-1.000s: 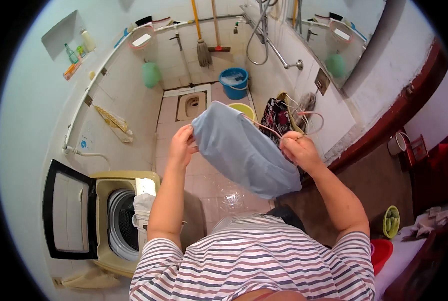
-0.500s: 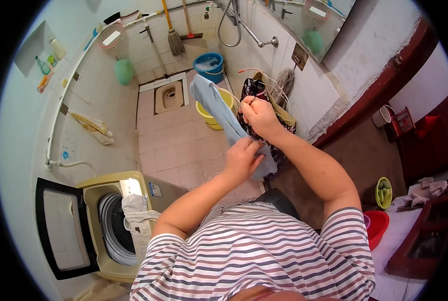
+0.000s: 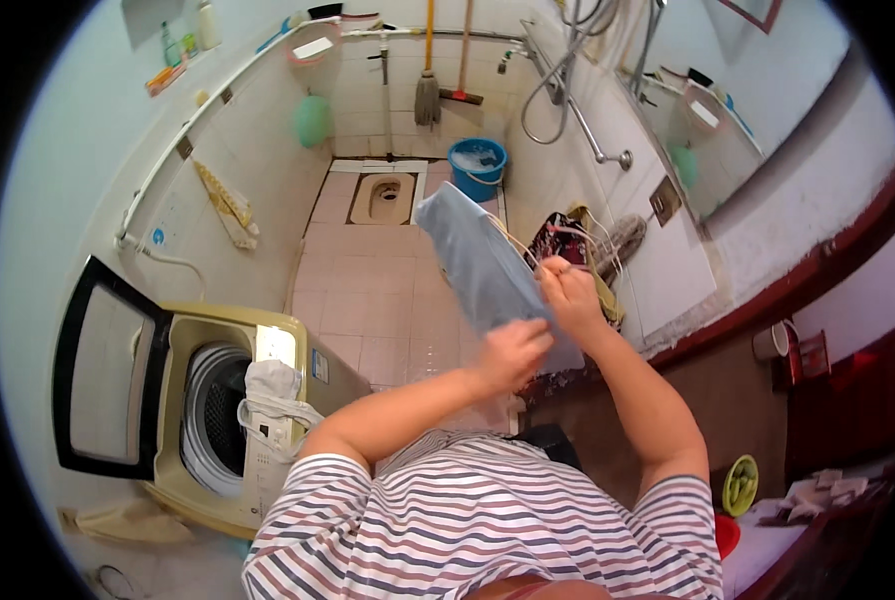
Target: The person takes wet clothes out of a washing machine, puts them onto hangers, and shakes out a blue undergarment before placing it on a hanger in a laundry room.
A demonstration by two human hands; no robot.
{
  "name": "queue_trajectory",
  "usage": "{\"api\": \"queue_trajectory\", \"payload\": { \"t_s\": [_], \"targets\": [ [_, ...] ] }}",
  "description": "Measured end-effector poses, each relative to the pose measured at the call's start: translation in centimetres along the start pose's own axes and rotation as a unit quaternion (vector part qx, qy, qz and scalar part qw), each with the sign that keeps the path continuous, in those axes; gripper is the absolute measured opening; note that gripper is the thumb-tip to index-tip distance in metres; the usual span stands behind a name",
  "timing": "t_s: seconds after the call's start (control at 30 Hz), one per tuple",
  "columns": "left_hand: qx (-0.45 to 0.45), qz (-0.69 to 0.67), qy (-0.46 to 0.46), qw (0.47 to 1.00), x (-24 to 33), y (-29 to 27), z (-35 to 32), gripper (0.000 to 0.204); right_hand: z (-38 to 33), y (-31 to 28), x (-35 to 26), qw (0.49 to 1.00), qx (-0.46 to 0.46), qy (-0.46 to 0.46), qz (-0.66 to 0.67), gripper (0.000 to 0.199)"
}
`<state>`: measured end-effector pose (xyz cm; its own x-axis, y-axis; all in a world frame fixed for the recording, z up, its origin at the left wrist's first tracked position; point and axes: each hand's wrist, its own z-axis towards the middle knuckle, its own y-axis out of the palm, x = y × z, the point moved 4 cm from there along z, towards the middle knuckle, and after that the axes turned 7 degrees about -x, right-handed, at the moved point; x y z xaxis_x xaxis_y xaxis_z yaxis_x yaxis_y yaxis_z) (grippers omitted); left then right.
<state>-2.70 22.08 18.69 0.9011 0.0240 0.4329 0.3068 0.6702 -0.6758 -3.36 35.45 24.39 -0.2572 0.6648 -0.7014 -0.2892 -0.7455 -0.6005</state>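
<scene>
A light blue garment [image 3: 477,262] hangs spread at a slant in front of me. Along its upper right edge runs a thin pinkish clothes hanger [image 3: 509,234]. My right hand [image 3: 567,292] is closed round the hanger beside the garment, its fist facing away from me. My left hand [image 3: 513,354], smeared a little by motion, has its fingers curled at the lower part of the cloth. The garment's lower end shows behind and between my two hands.
On the left stands a washing machine [image 3: 297,340] with its lid [image 3: 112,370] raised and a pale cloth [image 3: 272,385] on its panel. A blue bucket [image 3: 477,178] and a squat toilet [image 3: 384,200] lie farther off. Dark patterned cloth [image 3: 557,240] hangs at the right wall.
The garment is turned more broadside and looks wider; it now covers the yellow bucket. My view has shifted, and both hands appear lower and farther right.
</scene>
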Motion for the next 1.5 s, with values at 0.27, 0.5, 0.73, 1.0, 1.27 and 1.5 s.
{"api": "queue_trajectory", "payload": {
  "t_s": [0.27,0.5,0.73,1.0,1.27,1.5],
  "targets": [
    [0.122,0.237,0.048,0.963,-9.3,-15.0,5.0,0.015,-2.7,-0.7,-2.4,0.990,-0.118,-0.052,-0.049,0.013],
    [-0.252,-0.155,-0.248,0.923,-12.2,-9.8,0.9,0.020,-3.9,-1.1,-1.0,0.978,-0.175,-0.078,-0.086,0.011],
    [0.072,0.149,0.007,0.986,-5.8,-11.4,0.0,0.012,-4.8,0.2,1.0,0.963,-0.257,0.010,-0.079,0.014],
    [0.172,-0.128,-0.219,0.952,-13.9,-9.7,-5.0,0.032,-4.5,-0.6,-0.6,0.974,-0.214,-0.003,-0.079,0.014],
    [0.094,-0.466,-0.403,0.781,-17.0,-6.8,-7.3,0.020,-5.6,-1.0,-0.8,0.983,-0.177,-0.020,-0.037,0.013],
    [0.266,-0.413,-0.447,0.748,-17.1,-6.3,-11.2,0.012,-7.3,-0.6,1.0,0.992,-0.109,0.052,0.025,0.013]
  ]
}}
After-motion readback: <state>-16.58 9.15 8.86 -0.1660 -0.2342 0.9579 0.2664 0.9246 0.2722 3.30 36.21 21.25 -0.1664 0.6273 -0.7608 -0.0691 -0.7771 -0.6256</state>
